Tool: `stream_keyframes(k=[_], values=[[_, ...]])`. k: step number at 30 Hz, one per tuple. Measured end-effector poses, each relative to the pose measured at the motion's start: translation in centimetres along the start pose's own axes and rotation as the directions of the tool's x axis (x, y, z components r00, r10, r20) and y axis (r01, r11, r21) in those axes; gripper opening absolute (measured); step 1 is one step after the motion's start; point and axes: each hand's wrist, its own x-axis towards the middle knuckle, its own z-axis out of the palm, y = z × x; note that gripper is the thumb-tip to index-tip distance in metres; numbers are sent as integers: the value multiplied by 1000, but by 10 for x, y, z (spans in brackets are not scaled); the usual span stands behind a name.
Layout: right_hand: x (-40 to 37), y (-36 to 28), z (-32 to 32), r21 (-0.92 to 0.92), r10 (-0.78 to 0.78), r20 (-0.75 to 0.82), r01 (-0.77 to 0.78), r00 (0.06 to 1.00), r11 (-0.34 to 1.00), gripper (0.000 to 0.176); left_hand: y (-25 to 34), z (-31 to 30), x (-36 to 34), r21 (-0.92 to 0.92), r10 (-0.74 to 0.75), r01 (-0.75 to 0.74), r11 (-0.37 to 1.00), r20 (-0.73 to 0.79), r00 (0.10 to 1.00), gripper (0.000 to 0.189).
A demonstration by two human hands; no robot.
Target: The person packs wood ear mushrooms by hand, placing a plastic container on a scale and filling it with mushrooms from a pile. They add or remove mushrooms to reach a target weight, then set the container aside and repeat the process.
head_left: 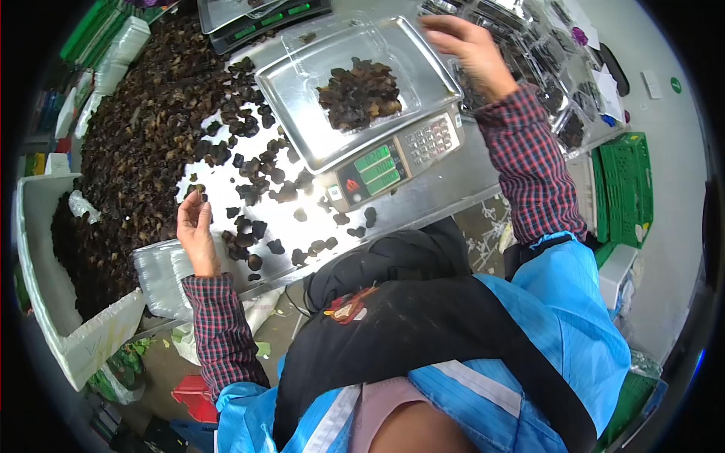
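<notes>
Dark brown, fungus-like pieces [359, 94] lie in a clear plastic tray [411, 72] on the metal pan of a digital scale [393, 170] with green displays. My left hand [196, 226] is at the near edge of a large dark heap [143, 113], its thumb and finger pinched around a small dark piece [195, 189]. At the pan's upper right edge is my right hand [470, 54], fingers apart, nothing seen in it. Loose dark pieces [257, 170] are scattered on the table between my left hand and the scale.
Stacked clear trays [162, 281] lie beside my left wrist. A white foam box [98, 332] stands at the left. Another scale [264, 23] is at the back. Packed clear boxes [521, 57] cover the right side, with green crates [625, 189] beyond.
</notes>
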Motion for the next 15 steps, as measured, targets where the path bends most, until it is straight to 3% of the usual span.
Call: stream_keyframes(k=[2,5,9,14,15], values=[[-26,11,-30,87,197,-137,-186,971,979,35,4,5,-9,-41,-69,71,997,64,996,33],[-50,36,-57,173,364,-138,-340,921,924,41,18,34,-20,-106,-86,107,989,188,978,33],[-48,53,-49,247,431,-114,-395,895,885,41,39,74,-28,-73,-77,113,991,384,920,30],[9,70,30,355,392,20,-373,920,857,50,67,123,-32,-104,-94,173,979,524,847,33],[24,73,52,482,430,68,-407,900,776,51,75,134,-32,-94,-105,184,978,541,835,35]])
